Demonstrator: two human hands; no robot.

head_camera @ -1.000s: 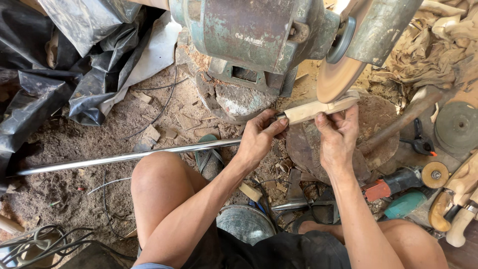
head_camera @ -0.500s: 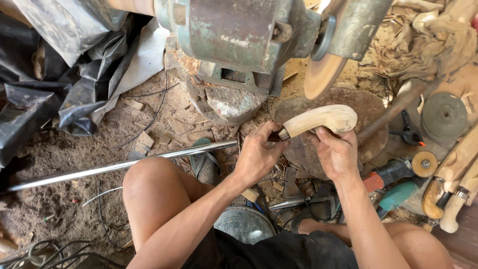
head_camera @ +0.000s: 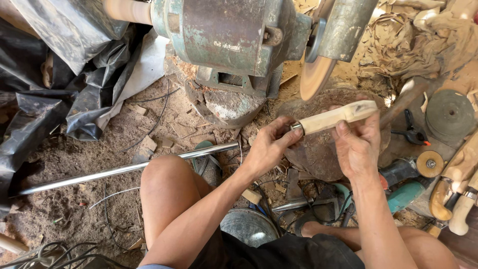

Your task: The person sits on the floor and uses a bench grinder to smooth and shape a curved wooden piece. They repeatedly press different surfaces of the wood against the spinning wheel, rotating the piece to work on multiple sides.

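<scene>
1. Dirt floor (head_camera: 74,164), covered in sawdust and wood chips, carries everything.
2. Bench grinder (head_camera: 224,35), green and rusty, sits at the floor's top edge on a stone block (head_camera: 234,104); its tan sanding disc (head_camera: 314,77) hangs at the right end under a metal guard.
3. Black plastic sheet (head_camera: 45,89) is bunched in the top left corner.
4. Long metal rod (head_camera: 124,169) lies across the left half of the floor, slanting from the left edge up toward the hands, passing behind the person's left knee (head_camera: 164,179).
5. Round wooden stump (head_camera: 318,144) sits below the disc, under the hands.
6. Pile of rags (head_camera: 423,35) fills the top right corner; a grey disc (head_camera: 450,114) lies just below it.
7. Angle grinder (head_camera: 413,179), teal body with a tan pad, lies near the right edge; pale carved wooden pieces (head_camera: 460,199) sit just beside it.
8. Wooden handle (head_camera: 333,117), pale, with a metal ring at its left end, is held above the stump, just below the sanding disc, apart from it, tilted up to the right.
9. Left hand (head_camera: 269,147): fingers pinch the ringed end of the handle.
10. Right hand (head_camera: 356,144): fingers wrapped under the handle's thicker right part, thumb on top, gripping it.
</scene>
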